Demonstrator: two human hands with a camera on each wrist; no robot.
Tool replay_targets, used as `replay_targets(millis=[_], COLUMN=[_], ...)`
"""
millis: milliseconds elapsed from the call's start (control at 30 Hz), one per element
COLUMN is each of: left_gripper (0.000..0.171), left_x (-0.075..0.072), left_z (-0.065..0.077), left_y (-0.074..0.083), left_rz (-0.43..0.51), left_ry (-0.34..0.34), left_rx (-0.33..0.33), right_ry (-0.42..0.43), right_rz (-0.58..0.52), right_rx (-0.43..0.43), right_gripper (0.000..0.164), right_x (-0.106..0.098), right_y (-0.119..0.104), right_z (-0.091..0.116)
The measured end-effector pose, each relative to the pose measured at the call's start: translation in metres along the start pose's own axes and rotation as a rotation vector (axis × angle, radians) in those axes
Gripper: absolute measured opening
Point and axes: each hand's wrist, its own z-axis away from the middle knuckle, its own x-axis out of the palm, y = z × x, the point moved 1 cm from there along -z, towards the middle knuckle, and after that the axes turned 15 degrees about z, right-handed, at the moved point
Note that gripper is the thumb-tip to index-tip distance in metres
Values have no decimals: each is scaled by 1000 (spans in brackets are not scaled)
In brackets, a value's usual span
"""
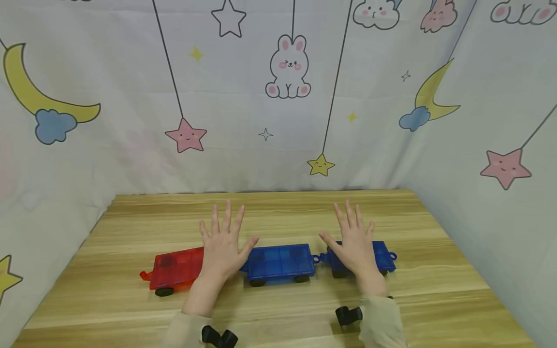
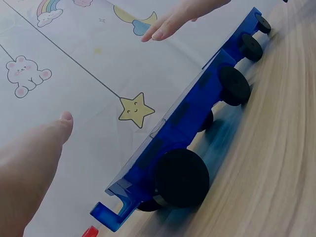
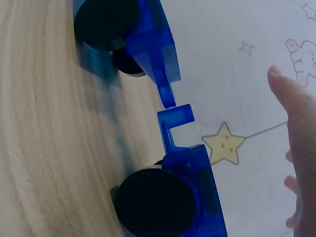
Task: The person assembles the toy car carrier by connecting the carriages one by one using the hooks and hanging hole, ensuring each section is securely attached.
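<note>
**White Printed Cloth, Striped Wood: Two Spread Hands Over Three Toy Cars**

White cloth (image 1: 243, 159) patterned with moons, stars and a winking rabbit (image 1: 289, 67) rises behind and beside a wood-grain table (image 1: 283, 319), seen here on my remote feed. Three translucent toy cars stand in a row across it: from left to right, a red car (image 1: 174, 270), a middle blue car (image 1: 280, 263) and a rightmost blue car (image 1: 385, 256). On my head view, the left hand (image 1: 223, 249) covers the red car's right end, while the right hand (image 1: 356, 244) crosses part of the rightmost blue car. Both have their fingers fanned wide, thumbs toward each other, and I see nothing in either grasp. My left wrist view shows the right hand raised apart from the cars; whether the left touches the red car, I cannot tell. A red hook (image 1: 145, 275) juts from the row's left end, a blue ring (image 1: 393, 255) from its right. Between the two blue cars, a blue hook (image 3: 175, 118) sits just beside the neighbouring coupling; I cannot confirm whether they are linked. Black wheels (image 1: 164, 291) rest on the wood. Pale sleeves (image 1: 383, 319) cover both forearms, a small black device (image 1: 219, 337) near each wrist.
</note>
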Motion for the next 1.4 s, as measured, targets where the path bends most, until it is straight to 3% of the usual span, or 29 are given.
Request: replay_targets(millis=[633,1067,1200,1400], left_gripper=[85,95,96,102], left_x=[12,19,20,20], left_z=[3,3,3,4], left_y=[2,5,6,11], left_rz=[50,194,238,331], left_ry=[-85,-196,-215,-251], left_rx=[58,82,70,1], right_ry=[-49,-111,-128,-156], right_rz=[-45,-164,-198,-233], right_rx=[2,-16,-32,-31], right_gripper=[94,110,113,113], right_x=[1,-1,0,0], right_y=[25,39,42,45], right_z=[2,5,7,9])
